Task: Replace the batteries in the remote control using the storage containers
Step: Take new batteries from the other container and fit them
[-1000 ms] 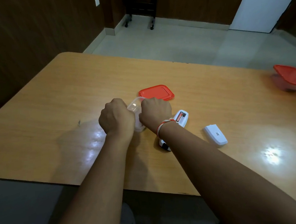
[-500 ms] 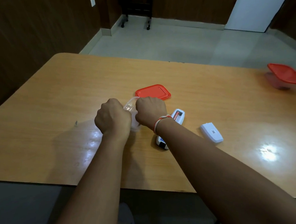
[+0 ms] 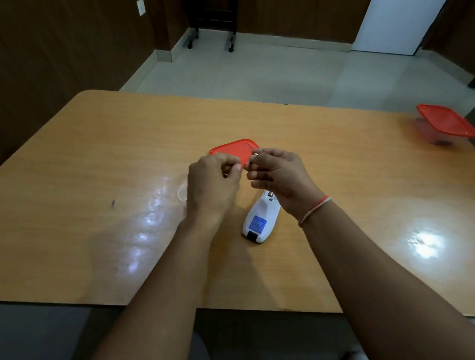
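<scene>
Overhead, light glares on the glossy wooden table (image 3: pixel 91 190) before brown walls (image 3: pixel 39 53).

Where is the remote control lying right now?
In the head view the white remote control lies face down on the wooden table, just right of centre, between the wrists and partly under the right hand, nearer the person than the loose red lid.

Counted on the table (image 3: pixel 89 167): one white remote control (image 3: pixel 257 220), one loose red lid (image 3: pixel 232 149), one clear open container (image 3: pixel 182 191) mostly hidden behind the left hand (image 3: pixel 211 181), and one lidded container (image 3: pixel 443 126). Two hands are present, left and right hand (image 3: pixel 278 174). Any batteries are too small to count.
</scene>
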